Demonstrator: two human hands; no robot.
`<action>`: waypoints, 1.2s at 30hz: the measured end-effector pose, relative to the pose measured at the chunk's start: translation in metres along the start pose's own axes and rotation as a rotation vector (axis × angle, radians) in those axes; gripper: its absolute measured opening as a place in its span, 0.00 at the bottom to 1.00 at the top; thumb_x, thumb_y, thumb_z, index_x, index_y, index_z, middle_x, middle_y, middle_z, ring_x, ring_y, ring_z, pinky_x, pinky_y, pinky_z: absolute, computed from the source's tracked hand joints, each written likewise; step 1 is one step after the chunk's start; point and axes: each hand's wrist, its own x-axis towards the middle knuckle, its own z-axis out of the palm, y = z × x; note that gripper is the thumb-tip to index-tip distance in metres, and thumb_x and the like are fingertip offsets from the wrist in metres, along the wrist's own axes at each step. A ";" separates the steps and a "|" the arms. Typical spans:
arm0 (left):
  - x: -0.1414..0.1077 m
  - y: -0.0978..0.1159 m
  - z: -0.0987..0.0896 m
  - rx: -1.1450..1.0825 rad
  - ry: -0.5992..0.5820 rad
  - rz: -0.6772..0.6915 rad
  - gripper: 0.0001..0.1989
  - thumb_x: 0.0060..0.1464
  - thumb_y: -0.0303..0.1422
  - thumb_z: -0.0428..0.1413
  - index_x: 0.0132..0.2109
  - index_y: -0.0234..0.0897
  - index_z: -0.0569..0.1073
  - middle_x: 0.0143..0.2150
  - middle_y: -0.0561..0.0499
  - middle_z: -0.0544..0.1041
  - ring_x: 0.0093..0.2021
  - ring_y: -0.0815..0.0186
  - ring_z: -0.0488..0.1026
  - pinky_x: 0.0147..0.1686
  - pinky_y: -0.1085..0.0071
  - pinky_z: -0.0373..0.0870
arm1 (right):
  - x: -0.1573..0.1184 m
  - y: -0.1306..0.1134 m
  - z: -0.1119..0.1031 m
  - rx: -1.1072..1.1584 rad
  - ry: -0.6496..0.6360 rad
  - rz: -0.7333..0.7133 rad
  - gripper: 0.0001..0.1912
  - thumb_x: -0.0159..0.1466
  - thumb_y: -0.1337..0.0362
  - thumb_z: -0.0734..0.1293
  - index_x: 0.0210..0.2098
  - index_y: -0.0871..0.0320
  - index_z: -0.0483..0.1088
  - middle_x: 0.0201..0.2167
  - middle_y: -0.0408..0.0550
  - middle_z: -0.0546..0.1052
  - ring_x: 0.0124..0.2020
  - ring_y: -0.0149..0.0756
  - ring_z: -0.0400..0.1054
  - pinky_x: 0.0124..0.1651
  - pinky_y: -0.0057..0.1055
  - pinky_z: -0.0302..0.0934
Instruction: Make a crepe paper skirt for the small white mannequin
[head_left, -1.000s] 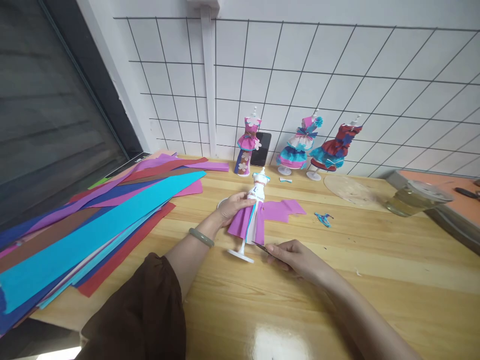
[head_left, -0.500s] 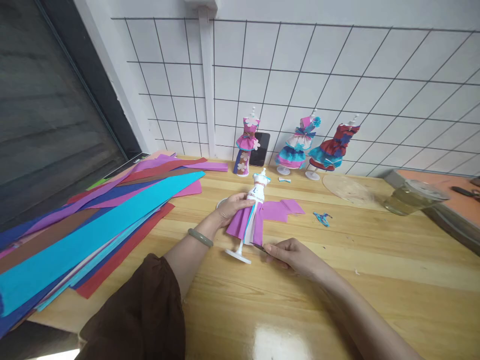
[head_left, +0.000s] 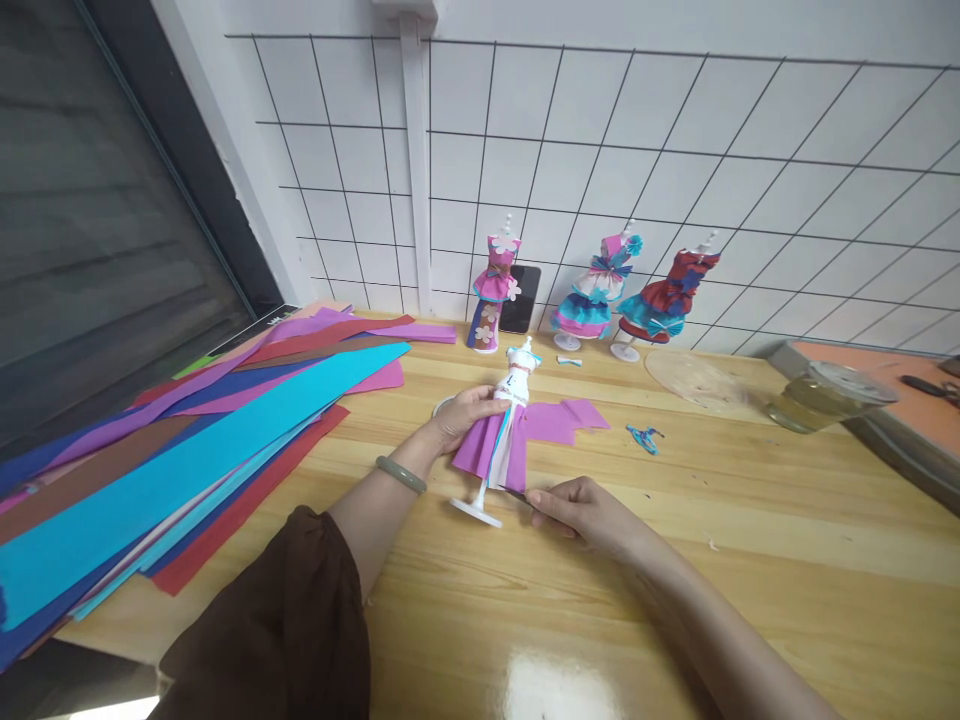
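My left hand (head_left: 463,418) is closed round the waist of a small white dress-form mannequin (head_left: 519,378), which leans a little on its round stand (head_left: 475,513). A purple paper skirt (head_left: 474,446) with a white and blue strip down its front hangs from that waist. At the skirt's lower right hem, my right hand (head_left: 574,508) pinches a thin dark tool (head_left: 517,495); its tip meets the hem. Most of the tool is hidden in the fingers, so its kind is unclear. Behind the skirt lie flat purple paper pieces (head_left: 551,422).
Long coloured crepe-paper strips (head_left: 225,430) are piled at the left. Along the tiled wall stand three dressed mannequins (head_left: 496,285) and a phone (head_left: 525,300). Toward the right are a blue scrap (head_left: 643,438), a clear round sheet (head_left: 694,380), a glass jar (head_left: 806,400) and an orange-topped tray (head_left: 892,365).
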 end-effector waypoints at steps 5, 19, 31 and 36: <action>-0.001 0.001 0.001 0.004 -0.007 0.006 0.16 0.44 0.34 0.60 0.40 0.32 0.71 0.35 0.48 0.74 0.33 0.69 0.70 0.36 0.71 0.63 | 0.000 0.000 0.000 -0.029 0.022 0.001 0.28 0.55 0.42 0.61 0.24 0.63 0.71 0.10 0.34 0.51 0.13 0.22 0.41 0.18 0.26 0.34; -0.003 0.005 0.003 -0.056 -0.026 -0.015 0.16 0.44 0.33 0.61 0.42 0.31 0.71 0.37 0.46 0.76 0.32 0.69 0.72 0.39 0.70 0.64 | -0.002 0.000 0.001 0.049 -0.017 0.017 0.28 0.56 0.42 0.60 0.26 0.63 0.71 0.12 0.35 0.54 0.13 0.22 0.43 0.18 0.26 0.35; -0.003 0.006 0.003 -0.085 -0.046 -0.013 0.15 0.45 0.33 0.60 0.41 0.31 0.71 0.36 0.46 0.76 0.32 0.68 0.72 0.38 0.69 0.64 | -0.004 0.002 -0.002 0.012 -0.018 0.065 0.29 0.55 0.40 0.59 0.26 0.63 0.71 0.12 0.36 0.54 0.14 0.23 0.43 0.18 0.26 0.36; -0.003 0.005 0.003 -0.069 -0.026 -0.014 0.17 0.43 0.34 0.61 0.41 0.31 0.71 0.36 0.46 0.76 0.33 0.68 0.72 0.38 0.70 0.64 | -0.001 0.004 0.001 -0.033 0.004 0.019 0.30 0.55 0.39 0.58 0.27 0.63 0.71 0.13 0.36 0.53 0.15 0.23 0.44 0.19 0.26 0.37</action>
